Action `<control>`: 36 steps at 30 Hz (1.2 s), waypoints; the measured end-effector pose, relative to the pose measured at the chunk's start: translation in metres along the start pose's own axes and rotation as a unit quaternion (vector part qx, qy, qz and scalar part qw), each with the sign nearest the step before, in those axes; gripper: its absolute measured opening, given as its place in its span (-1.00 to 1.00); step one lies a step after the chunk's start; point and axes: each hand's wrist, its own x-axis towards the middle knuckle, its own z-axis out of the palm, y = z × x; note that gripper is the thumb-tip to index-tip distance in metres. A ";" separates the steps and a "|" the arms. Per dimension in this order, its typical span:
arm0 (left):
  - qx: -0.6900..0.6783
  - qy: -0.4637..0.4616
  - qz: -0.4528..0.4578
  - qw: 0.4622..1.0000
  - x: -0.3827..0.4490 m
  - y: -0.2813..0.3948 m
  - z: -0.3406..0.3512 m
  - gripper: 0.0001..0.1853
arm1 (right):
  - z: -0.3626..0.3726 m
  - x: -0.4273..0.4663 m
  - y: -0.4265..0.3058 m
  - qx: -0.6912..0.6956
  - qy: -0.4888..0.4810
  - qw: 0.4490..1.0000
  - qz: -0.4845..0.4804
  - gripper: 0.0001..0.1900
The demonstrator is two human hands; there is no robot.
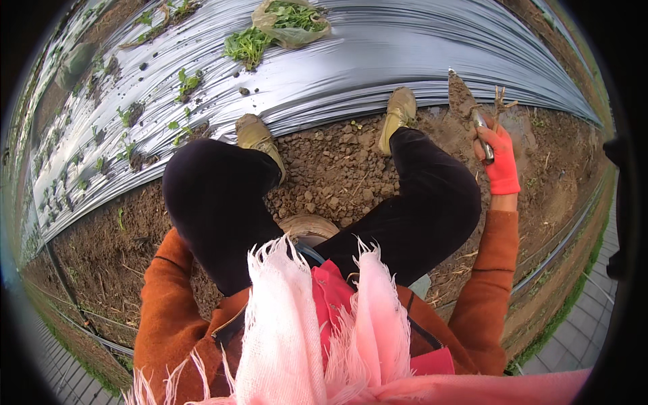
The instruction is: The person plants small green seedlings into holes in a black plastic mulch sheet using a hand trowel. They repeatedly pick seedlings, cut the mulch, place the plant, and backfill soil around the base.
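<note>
My right hand, in a bright red-orange glove, grips the metal handle of a small hand trowel. Wet soil cakes its pointed blade, which points away from me at the edge of the silver plastic mulch film. A dry, forked stalk shows just beyond my fingers; whether the hand touches it, I cannot tell. My left hand is out of view, with that arm reaching down behind my left knee. Before me, leafy green seedlings fill a clear plastic bag, and a loose bunch lies beside it.
Seedlings grow through holes in the film on the left. Between my muddy shoes is crumbly soil. A round seat shows beneath me. Along the right runs a pipe, with grey paving beyond the grass.
</note>
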 end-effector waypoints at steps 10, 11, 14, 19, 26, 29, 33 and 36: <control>0.031 0.000 -0.054 0.998 0.061 0.020 0.023 -0.67 | 0.023 0.245 -0.015 -0.131 -0.087 0.987 0.027 -0.46; 0.032 -0.002 -0.060 0.998 0.065 0.021 0.023 -0.67 | 0.028 0.268 -0.014 -0.145 -0.087 0.985 0.035 -0.45; 0.030 -0.011 -0.077 0.997 0.072 0.029 0.024 -0.67 | 0.045 0.312 -0.006 -0.111 -0.104 0.987 0.043 -0.48; 0.021 -0.022 -0.099 0.995 0.078 0.045 0.016 -0.68 | 0.066 0.358 -0.002 -0.082 -0.115 0.987 0.077 -0.46; -0.005 -0.030 -0.150 0.988 0.090 0.064 0.014 -0.69 | 0.087 0.398 0.014 -0.065 -0.130 0.986 0.079 -0.37; -0.018 -0.029 -0.174 0.984 0.093 0.073 0.018 -0.69 | 0.096 0.414 0.027 -0.065 -0.152 0.981 0.100 -0.32; -0.033 -0.024 -0.206 0.978 0.088 0.088 0.023 -0.69 | 0.102 0.430 0.030 -0.067 -0.183 0.969 0.150 -0.21; -0.041 -0.017 -0.221 0.974 0.085 0.098 0.026 -0.70 | 0.103 0.432 0.025 -0.064 -0.202 0.965 0.156 -0.20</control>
